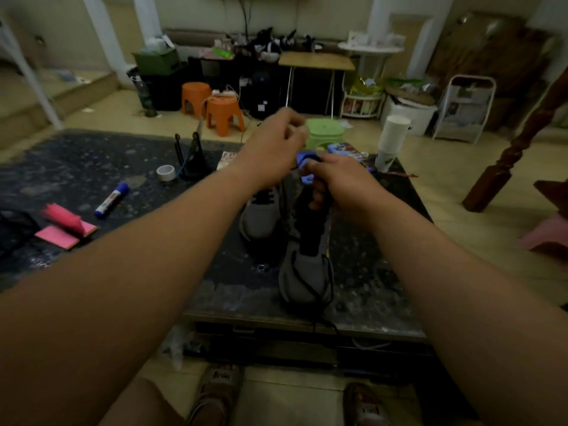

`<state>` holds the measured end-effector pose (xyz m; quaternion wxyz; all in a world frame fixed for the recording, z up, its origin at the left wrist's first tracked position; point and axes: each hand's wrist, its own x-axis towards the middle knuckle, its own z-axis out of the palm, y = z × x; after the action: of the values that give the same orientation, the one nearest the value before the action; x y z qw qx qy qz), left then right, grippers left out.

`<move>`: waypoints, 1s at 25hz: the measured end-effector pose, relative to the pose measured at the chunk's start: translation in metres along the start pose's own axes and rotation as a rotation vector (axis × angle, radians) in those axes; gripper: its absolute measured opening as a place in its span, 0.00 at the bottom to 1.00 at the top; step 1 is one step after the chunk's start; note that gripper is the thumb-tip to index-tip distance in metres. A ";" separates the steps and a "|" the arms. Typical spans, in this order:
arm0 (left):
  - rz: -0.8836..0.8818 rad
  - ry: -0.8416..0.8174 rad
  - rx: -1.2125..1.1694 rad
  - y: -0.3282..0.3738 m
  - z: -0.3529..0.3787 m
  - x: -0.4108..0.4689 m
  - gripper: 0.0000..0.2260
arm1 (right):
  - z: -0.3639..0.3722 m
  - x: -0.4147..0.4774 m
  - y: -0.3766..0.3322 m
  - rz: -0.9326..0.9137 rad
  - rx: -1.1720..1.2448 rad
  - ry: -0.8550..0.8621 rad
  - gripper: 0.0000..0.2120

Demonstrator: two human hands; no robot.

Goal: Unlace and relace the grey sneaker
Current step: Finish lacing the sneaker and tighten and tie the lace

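A grey sneaker point(307, 273) lies on the dark table point(92, 161), toe towards me, its heel lifted and its black tongue exposed. My right hand point(341, 182) grips the sneaker's black tongue and collar just below the blue heel tab point(305, 158). Raised above and left of the heel, my left hand point(273, 146) is blurred, with fingertips pinched together, apparently on the black lace. Loose black lace point(312, 292) trails over the toe and hangs off the table's front edge. A second grey sneaker point(261, 218) stands just left, partly hidden by my left forearm.
On the table's left part lie a blue marker point(112, 199), a tape roll point(166, 173), pink sticky notes point(66, 232) and a black stand point(192, 158). Stacked paper cups point(392, 139) stand at the far right corner. Beyond are orange stools point(224, 115) and a green stool point(325, 130).
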<state>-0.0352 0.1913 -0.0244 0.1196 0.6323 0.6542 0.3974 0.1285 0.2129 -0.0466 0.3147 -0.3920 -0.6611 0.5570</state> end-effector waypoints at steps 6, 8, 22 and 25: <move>-0.889 -0.244 -0.241 -0.106 0.119 -0.078 0.31 | -0.010 0.013 0.040 0.369 0.178 0.175 0.14; -0.869 -0.152 -0.367 -0.105 0.142 -0.082 0.22 | -0.009 0.010 0.055 0.394 0.169 0.176 0.11; -0.384 -0.073 -0.835 0.028 0.033 -0.042 0.10 | -0.034 -0.022 -0.005 0.104 0.175 0.171 0.09; -0.275 -0.054 -0.749 0.056 0.005 -0.030 0.11 | -0.033 -0.025 -0.038 0.029 0.172 0.182 0.08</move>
<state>0.0144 0.1593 -0.0001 0.4110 0.4619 0.5391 0.5719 0.1627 0.2049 -0.0028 0.3976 -0.4223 -0.5738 0.5782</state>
